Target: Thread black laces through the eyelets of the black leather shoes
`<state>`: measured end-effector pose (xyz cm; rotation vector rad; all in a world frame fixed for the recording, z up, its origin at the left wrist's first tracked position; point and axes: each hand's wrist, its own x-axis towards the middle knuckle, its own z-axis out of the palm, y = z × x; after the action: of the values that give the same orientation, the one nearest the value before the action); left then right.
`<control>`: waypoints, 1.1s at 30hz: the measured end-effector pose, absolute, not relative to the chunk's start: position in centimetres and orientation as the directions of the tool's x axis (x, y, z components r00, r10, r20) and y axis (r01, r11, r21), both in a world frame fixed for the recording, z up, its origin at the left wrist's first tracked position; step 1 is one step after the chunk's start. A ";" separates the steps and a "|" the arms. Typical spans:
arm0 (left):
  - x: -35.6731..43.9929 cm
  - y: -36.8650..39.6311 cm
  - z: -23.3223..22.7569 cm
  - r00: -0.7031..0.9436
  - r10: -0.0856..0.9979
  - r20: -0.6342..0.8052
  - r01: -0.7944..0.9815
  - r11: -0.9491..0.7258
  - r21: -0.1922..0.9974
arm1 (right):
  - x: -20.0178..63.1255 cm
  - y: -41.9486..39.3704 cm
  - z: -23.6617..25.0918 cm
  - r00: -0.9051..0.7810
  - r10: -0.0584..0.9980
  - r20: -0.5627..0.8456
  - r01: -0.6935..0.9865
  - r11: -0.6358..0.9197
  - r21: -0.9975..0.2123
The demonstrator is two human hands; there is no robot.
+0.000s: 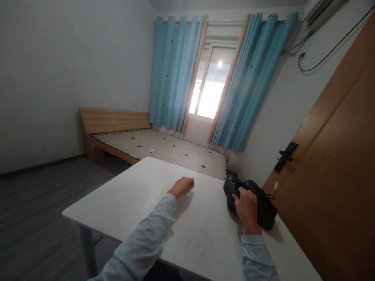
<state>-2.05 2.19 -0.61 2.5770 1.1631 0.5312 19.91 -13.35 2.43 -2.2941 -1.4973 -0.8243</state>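
A black shoe (pixel 263 208) with laces lies on the right side of the white table (pixel 125 195), close to the far edge. My right hand (pixel 247 207) grips the shoe from its near side, fingers curled over its top. My left hand (pixel 182 186) rests on the table's middle as a closed fist, holding nothing, well left of the shoe. Both arms wear pale blue sleeves.
A wooden door (pixel 336 175) with a black handle (pixel 284 156) stands just right of the table. Beyond the table lies a low bed (pixel 164 150) with a wooden headboard, under a window (pixel 209 84) with blue curtains. Grey floor spreads to the left.
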 end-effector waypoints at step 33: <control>-1.6 2.6 0.3 0.447 0.735 0.509 0.427 -0.676 0.601 | 7.4 -14.9 -0.3 -0.350 0.490 0.798 0.928 0.300 0.223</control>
<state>-1.59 2.63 0.25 2.3170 0.9832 1.0951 7.36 -14.93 -0.32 -1.2580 -1.9613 -0.9235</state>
